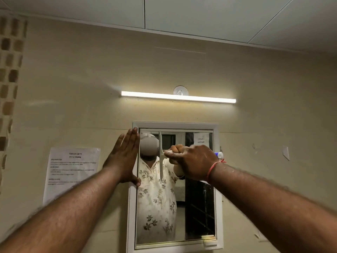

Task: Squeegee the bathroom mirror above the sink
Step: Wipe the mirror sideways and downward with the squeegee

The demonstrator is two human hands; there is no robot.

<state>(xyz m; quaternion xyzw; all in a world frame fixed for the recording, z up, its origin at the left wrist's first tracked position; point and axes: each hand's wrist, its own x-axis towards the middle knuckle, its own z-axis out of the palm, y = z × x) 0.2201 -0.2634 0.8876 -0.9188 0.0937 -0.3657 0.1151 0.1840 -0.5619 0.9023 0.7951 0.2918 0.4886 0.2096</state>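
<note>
A white-framed mirror (198,212) hangs on the beige wall at lower centre. My right hand (193,161) is closed around the handle of a white squeegee (161,156). Its blade stands vertical against the glass in the upper left part of the mirror. My left hand (124,157) lies flat with fingers straight, pressed on the mirror's left frame edge near the top. The mirror reflects a person in a floral shirt. The sink is out of view.
A lit tube light (178,97) is mounted on the wall above the mirror. A printed paper sheet (71,172) is stuck to the wall left of the mirror. A small white and blue tube (219,155) pokes out at the mirror's right edge.
</note>
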